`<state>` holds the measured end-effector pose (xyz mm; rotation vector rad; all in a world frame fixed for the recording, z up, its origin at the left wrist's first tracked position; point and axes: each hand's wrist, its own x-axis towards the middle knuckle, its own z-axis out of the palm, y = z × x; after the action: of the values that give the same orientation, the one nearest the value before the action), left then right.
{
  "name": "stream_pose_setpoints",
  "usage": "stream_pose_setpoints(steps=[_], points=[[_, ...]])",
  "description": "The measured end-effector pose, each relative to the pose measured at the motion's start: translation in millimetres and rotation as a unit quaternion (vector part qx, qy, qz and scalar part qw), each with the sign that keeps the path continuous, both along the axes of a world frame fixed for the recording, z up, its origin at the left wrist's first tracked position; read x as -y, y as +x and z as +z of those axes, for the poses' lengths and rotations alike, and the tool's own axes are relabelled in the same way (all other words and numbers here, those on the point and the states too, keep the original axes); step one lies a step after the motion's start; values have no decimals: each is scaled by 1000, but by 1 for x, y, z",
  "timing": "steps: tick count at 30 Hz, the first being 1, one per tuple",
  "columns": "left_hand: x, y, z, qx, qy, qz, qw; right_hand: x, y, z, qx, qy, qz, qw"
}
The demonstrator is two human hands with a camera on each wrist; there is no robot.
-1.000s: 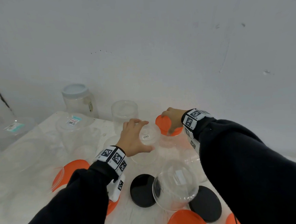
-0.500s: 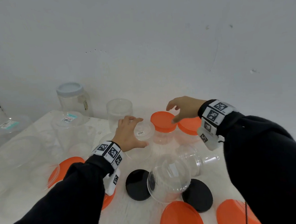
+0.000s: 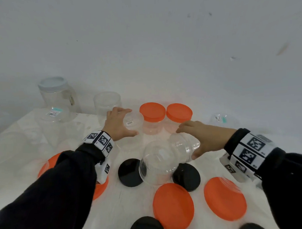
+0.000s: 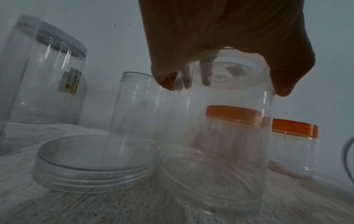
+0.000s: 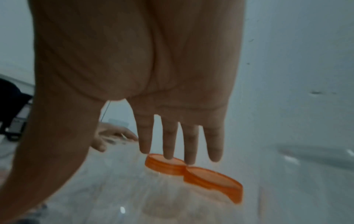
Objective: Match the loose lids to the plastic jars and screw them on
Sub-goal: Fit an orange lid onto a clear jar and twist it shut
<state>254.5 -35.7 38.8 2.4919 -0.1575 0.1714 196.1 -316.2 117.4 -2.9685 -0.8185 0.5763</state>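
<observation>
In front of me a plain pale grey-white painted wall [image 3: 160, 43] fills the upper part of what I see, marked with a few small dark specks and a brownish smear off to my right. Below it runs the white, faintly speckled bench [image 3: 116, 201], which meets the wall directly. The light is soft, even and cool, casting only faint shadows.

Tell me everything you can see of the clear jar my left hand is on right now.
The clear jar is a see-through plastic cylinder standing on the white table, apparently mouth down: its closed end, with a small barcode sticker, faces up. It looks empty and carries no lid. The left hand grips that upper end from above, fingers curled round the rim. A loose clear lid lies beside it; two orange-lidded jars stand just to its right, one seen through its wall in the wrist view.
</observation>
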Motion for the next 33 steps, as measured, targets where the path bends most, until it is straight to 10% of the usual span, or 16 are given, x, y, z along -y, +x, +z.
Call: stream_pose_setpoints(steps=[21, 29, 33], points=[[1, 0, -1, -1, 11, 10, 1000, -2, 13, -45, 118, -107, -44, 986], [-8, -4, 12, -41, 114, -19, 992, 10, -21, -17, 165, -12, -58, 984], [-2, -26, 30, 83, -35, -10, 996, 28, -59, -1, 191, 79, -78, 975]])
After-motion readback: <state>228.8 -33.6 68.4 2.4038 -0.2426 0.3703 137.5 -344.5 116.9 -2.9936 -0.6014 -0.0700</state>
